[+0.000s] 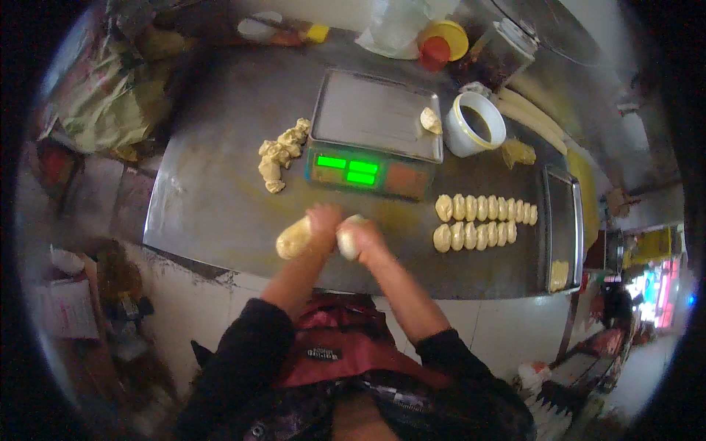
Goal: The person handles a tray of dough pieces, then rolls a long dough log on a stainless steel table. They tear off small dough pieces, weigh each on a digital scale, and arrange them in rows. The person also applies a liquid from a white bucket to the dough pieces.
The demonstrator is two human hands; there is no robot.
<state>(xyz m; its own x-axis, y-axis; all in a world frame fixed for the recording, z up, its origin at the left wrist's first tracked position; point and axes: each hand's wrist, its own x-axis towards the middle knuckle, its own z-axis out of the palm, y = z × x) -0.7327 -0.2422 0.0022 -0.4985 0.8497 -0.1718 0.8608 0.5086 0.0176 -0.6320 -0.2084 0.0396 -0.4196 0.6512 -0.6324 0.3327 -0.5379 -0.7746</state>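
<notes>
My left hand [325,220] grips the right end of a thick piece of dough [293,240] near the table's front edge. Close beside it, my right hand [364,237] is closed on a smaller, paler lump of dough [348,243]. Both hands are a little blurred. Ahead of them stands a digital scale [375,118] with lit green displays, and one dough piece [430,120] lies on its steel tray. A curved cluster of rough dough pieces [271,162] is left of the scale. To the right, shaped dough pieces [482,208] lie in two rows.
A white plastic bucket [462,129] with dark contents stands right of the scale. A rimmed metal tray [578,231] lies at the table's right end. Farther back are a yellow bowl [458,39], a red cup [434,53] and a clear container [504,55]. Crumpled sacking [110,105] is at the left.
</notes>
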